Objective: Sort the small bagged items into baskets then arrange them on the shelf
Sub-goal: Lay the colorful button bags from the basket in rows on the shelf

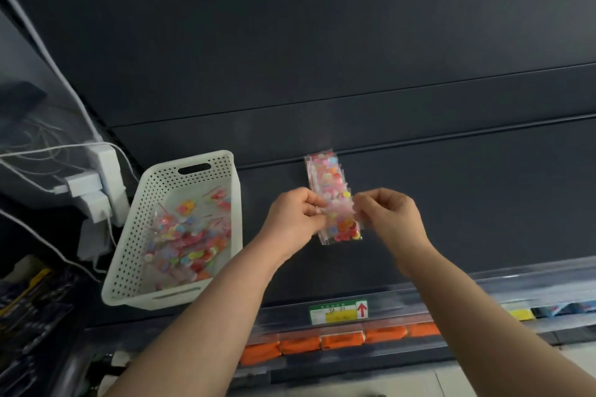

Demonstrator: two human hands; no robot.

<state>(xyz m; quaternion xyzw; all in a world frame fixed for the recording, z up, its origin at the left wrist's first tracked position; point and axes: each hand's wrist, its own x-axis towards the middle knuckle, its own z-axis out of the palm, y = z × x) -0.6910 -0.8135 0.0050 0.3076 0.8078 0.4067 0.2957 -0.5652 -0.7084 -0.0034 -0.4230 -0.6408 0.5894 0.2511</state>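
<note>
Far left there's a white power strip [109, 177] with chargers plugged in and loose white cables [48, 151] trailing off it, right beside the white perforated basket [142, 219]. The basket sits on the dark shelf [467, 203], and its near end looks close to the front edge. Inside is a loose heap of small clear bags of colourful round pieces [187, 242]. My worry: catch it with a forearm, or snag a cable while reaching in, and the whole lot could tip off the front.

In the middle, the left hand [293, 216] has its fingers curled, pinching the left edge of one bag [340, 213]. That bag is over the near end of a row of matching bags [325, 174] lying overlapped on the shelf and running toward the back. I can't tell if it's touching the row yet.

The right hand [393, 216] pinches the same bag's right edge, fingers curled too. Both grips are just thin edge pinches on slick plastic, so it could slip out. Slick bags also slide on each other, so pushing this one down carelessly would probably shove the row crooked. A dropped bag might land among the orange packets [422, 330] on the shelf below.
</note>
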